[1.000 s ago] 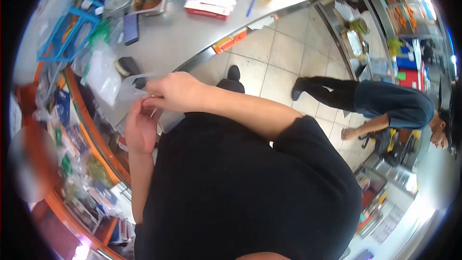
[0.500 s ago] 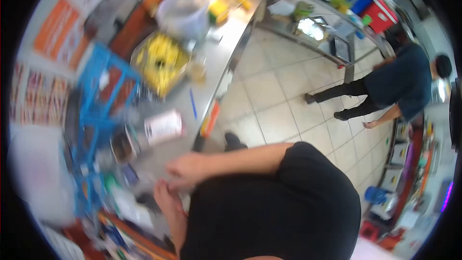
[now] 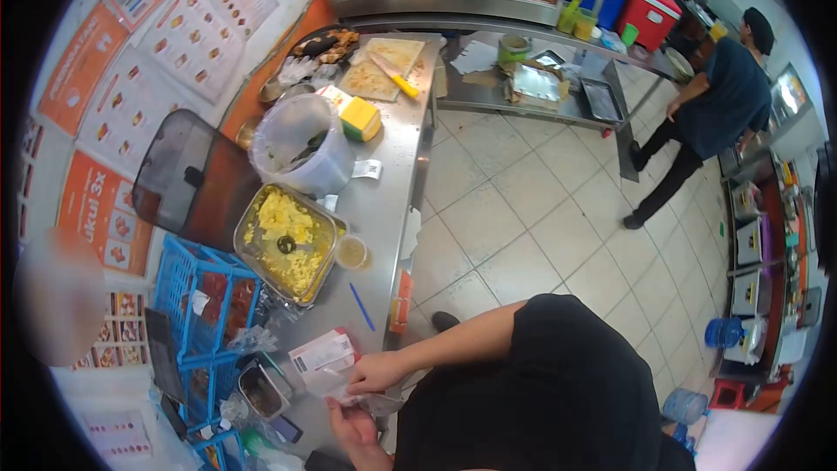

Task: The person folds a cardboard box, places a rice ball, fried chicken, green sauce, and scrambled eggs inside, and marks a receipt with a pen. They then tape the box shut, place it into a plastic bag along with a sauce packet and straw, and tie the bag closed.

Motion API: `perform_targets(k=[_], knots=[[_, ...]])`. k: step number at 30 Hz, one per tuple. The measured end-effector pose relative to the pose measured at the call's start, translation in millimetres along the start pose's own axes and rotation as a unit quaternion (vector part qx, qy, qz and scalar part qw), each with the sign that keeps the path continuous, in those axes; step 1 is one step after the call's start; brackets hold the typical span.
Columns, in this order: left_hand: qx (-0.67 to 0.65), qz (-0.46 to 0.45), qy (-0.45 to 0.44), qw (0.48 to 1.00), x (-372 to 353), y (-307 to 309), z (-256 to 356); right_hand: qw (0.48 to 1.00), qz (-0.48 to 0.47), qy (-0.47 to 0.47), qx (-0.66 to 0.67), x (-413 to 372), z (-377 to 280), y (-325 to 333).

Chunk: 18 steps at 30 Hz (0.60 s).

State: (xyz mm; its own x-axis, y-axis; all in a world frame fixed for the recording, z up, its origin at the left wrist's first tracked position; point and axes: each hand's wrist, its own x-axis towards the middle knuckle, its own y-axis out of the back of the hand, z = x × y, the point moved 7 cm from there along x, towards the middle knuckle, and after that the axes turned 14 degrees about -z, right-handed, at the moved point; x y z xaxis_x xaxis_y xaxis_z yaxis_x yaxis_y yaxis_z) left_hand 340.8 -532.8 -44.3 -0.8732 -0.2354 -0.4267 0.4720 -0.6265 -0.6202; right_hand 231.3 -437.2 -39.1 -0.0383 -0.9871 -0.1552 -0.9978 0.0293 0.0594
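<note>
My right hand (image 3: 377, 372) reaches in from the right, its fingers closed on a clear plastic bag (image 3: 384, 403). Just below it, my left hand (image 3: 353, 426) is palm up with curled fingers, gripping the same thin plastic. Behind the hands lies a white and red printed pack (image 3: 323, 354), partly covered by the plastic. A blue pen (image 3: 362, 306) rests on the steel counter (image 3: 377, 235) beyond it. A small metal container with dark contents (image 3: 263, 388) stands to the left of the hands.
A tray of chopped yellow food (image 3: 288, 231), a plastic tub (image 3: 301, 144) and a yellow-handled knife (image 3: 394, 76) on a cutting board stand farther along. Blue crates (image 3: 205, 296) line the wall side. A person in dark clothes (image 3: 724, 92) stands across the tiled floor.
The view has shifted and become sharper. Clear plastic now shows between my hands, which appear lower and nearer the printed pack. The other person has turned and changed stance.
</note>
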Motion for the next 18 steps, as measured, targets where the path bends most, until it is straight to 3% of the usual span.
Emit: perform_targets(k=[2,4,5,6,7,8,9,10,11,12,14,15,17,18], knots=[[-0.034,-0.034,-0.088,0.995,-8,32,8,0.994,0.066,-0.011,-0.086,7,15,11],[-0.068,-0.026,-0.131,0.989,-26,14,20,0.962,0.117,-0.167,-0.181,3,16,39],[-0.115,-0.065,-0.118,0.984,-31,10,23,0.943,0.169,-0.067,-0.279,10,4,54],[-0.162,-0.095,-0.119,0.975,-37,14,26,0.949,0.135,-0.173,-0.227,24,31,59],[-0.168,-0.052,-0.142,0.974,-48,34,21,0.953,0.174,-0.117,-0.218,32,30,60],[-0.131,-0.053,-0.126,0.982,-56,35,23,0.975,0.140,-0.061,-0.164,43,18,59],[-0.067,-0.078,-0.108,0.989,-61,33,29,0.978,0.137,-0.128,0.087,47,26,50],[0.090,-0.010,-0.079,0.993,-69,35,34,0.964,0.082,-0.126,0.221,65,54,36],[0.260,0.075,-0.002,0.963,-75,47,37,0.935,0.063,-0.088,0.337,65,23,25],[0.472,0.135,-0.010,0.871,-81,56,49,0.903,0.015,-0.042,0.428,69,2,12],[0.222,0.193,-0.098,0.951,-88,120,24,0.880,-0.032,-0.098,0.464,60,-50,-25],[0.204,0.215,-0.107,0.949,-99,135,29,0.872,-0.079,-0.104,0.471,58,-61,-44],[0.318,0.225,-0.076,0.918,-120,163,46,0.857,-0.139,-0.090,0.488,73,-65,-70],[0.388,0.298,-0.059,0.870,-142,185,50,0.859,-0.144,-0.101,0.481,80,-61,-74]])
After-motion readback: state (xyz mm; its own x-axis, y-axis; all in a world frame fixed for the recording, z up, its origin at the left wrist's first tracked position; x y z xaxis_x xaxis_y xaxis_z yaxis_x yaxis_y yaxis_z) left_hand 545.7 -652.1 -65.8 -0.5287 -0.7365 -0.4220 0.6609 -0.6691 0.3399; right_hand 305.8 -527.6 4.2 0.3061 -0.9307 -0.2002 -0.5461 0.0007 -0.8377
